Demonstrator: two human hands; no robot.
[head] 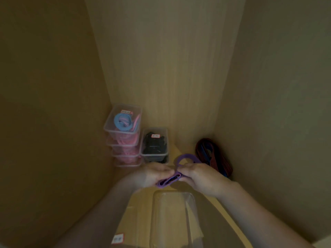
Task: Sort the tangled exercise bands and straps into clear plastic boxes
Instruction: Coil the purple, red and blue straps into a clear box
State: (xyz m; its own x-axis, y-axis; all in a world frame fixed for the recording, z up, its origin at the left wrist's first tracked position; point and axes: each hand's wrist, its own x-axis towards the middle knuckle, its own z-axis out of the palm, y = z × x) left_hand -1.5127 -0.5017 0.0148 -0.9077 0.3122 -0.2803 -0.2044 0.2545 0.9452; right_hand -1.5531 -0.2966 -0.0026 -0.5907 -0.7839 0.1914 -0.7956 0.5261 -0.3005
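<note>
While your left hand (154, 174) and right hand (200, 178) meet in the middle of the light wooden cupboard floor (143, 203), both hold the purple flat rubber exercise band (169, 181). It is folded into layers between them. Your left fingers are curled around the folded bundle from the left, and your right fingers pinch it from the right. One loose purple loop arches up behind your right hand. The picture is blurred, so finer finger detail cannot be told.

Just below your hands, nearest you, stands an open clear plastic box (172, 193) with nothing visible inside, and a small white label (117, 238) lies to its left.

In the back left corner stands a stack of clear plastic boxes (121, 131), holding a blue band (119, 120) on top and pink bands (125, 140) beneath. Just beside it, a single clear labelled box (154, 154) holds black straps (154, 145). Against the right wall lies a coil of red, blue and black striped bands (213, 154), just behind your right hand.
</note>
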